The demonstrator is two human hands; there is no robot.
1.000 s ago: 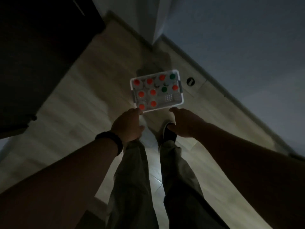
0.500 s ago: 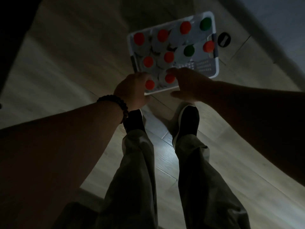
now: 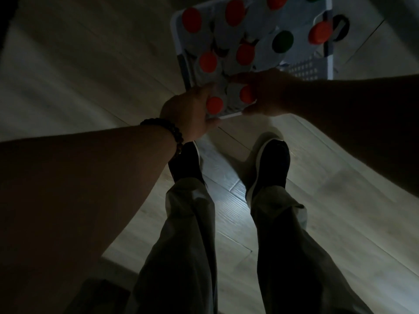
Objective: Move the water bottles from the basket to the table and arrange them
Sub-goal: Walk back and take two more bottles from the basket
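A dim indoor room, seemingly in a home, seen from above as I stand on a pale wood-plank floor. The boards run in long strips with visible seams, and a patch of light glints off them between my dark slip-on shoes and loose light trousers. A white plastic storage basket with a perforated wall sits directly on the floor in front of my feet. A small dark round fitting lies on the boards just beyond it. Nothing else of the room is lit enough to identify.
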